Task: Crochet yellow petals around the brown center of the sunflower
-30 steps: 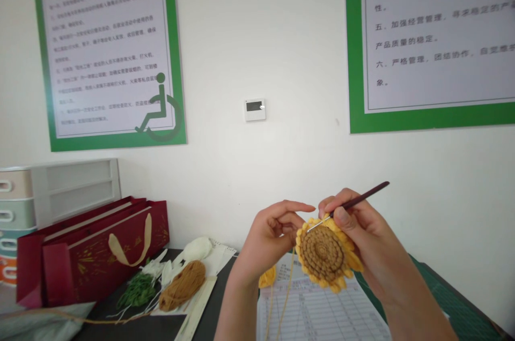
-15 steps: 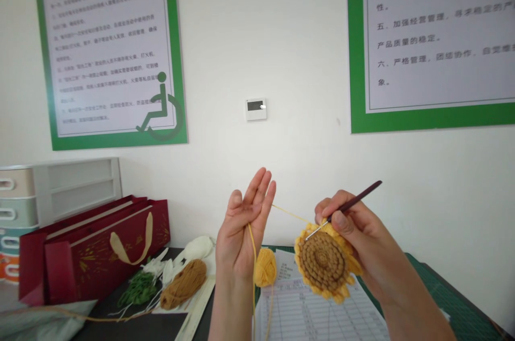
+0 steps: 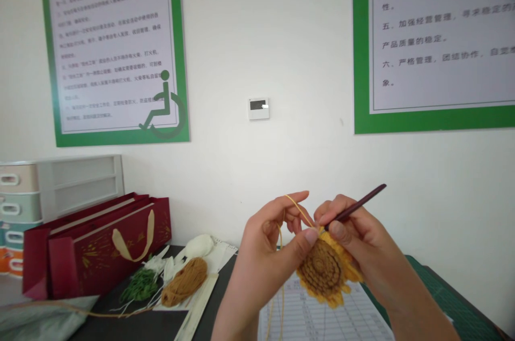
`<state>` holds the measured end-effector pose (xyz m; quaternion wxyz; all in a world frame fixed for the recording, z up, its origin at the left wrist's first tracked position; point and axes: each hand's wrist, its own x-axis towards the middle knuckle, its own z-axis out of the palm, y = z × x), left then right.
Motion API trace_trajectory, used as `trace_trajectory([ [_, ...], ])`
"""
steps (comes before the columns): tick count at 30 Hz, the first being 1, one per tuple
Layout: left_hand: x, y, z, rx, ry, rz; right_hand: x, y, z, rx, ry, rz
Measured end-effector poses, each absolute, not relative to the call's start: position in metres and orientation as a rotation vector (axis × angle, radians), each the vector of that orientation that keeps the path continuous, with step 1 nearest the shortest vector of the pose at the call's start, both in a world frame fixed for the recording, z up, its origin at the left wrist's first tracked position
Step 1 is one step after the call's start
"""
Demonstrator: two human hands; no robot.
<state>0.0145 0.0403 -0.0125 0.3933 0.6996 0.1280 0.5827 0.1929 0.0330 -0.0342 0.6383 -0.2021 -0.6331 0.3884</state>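
The left grip [image 3: 271, 247] pinches a crocheted flower [image 3: 321, 266], forefinger seemingly tensioning yarn [image 3: 298, 206]; the right grip [image 3: 362, 234] clasps the hook [image 3: 360, 205].

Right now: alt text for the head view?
A person's left grip and right grip hold a brown, yellow-edged crocheted piece, with a dark-handled hook in the right and yellow yarn draped over the left. Red bags and brown yarn sit at left.

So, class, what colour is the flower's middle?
The flower's middle is brown, shown best in the head view.
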Motion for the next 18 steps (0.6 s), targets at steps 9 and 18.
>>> trace_trajectory([
  [9,0.022,0.051,-0.014,1.542,0.165,1.295,0.187,0.025,-0.030,-0.410,-1.383,0.921],
  [18,0.026,0.044,-0.013,1.314,0.068,1.343,0.176,0.031,-0.034,-0.232,-1.315,0.892],
])
